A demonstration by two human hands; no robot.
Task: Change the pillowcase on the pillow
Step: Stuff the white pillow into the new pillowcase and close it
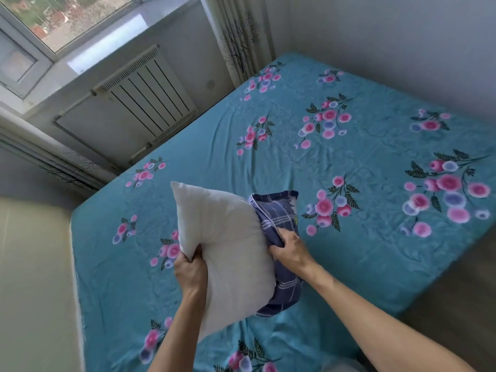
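Note:
A white pillow (228, 242) is held up above the bed, most of it bare. My left hand (191, 269) grips its near left edge, fingers dug into the stuffing. A blue checked pillowcase (276, 213) is bunched along the pillow's right side and hangs below it. My right hand (291, 249) grips a fold of that pillowcase. The pillow's far right end is hidden inside the blue cloth.
The bed (349, 157) wears a teal sheet with pink and blue flower prints. A white radiator (145, 95) stands under the window (53, 25) to the left. Curtains (241, 41) hang at the far corner. A pale wall runs along the right.

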